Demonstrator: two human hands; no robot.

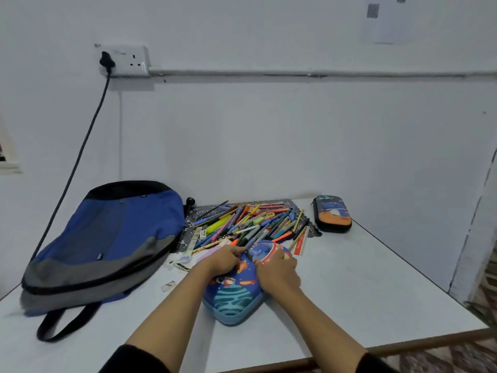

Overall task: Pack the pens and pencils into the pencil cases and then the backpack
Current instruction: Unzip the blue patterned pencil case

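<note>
Both hands on the blue space-print pencil case (233,294) — gripping it at its far end.

My left hand (225,261) curls its fingers over the case's far left edge, and my right hand (278,273) clasps the right edge, fingers bent round the raised rocket picture. The case lies flat on the white table (363,286). Just past my fingertips, the heap of coloured pens and pencils (250,222) sprawls on a dark patterned mat (192,220). Right of the heap, apart from it, sits a dark pencil case with an orange print (332,214) — zipped. At my left, the blue-and-grey fabric backpack (105,243) lies flat beside the mat.
</note>
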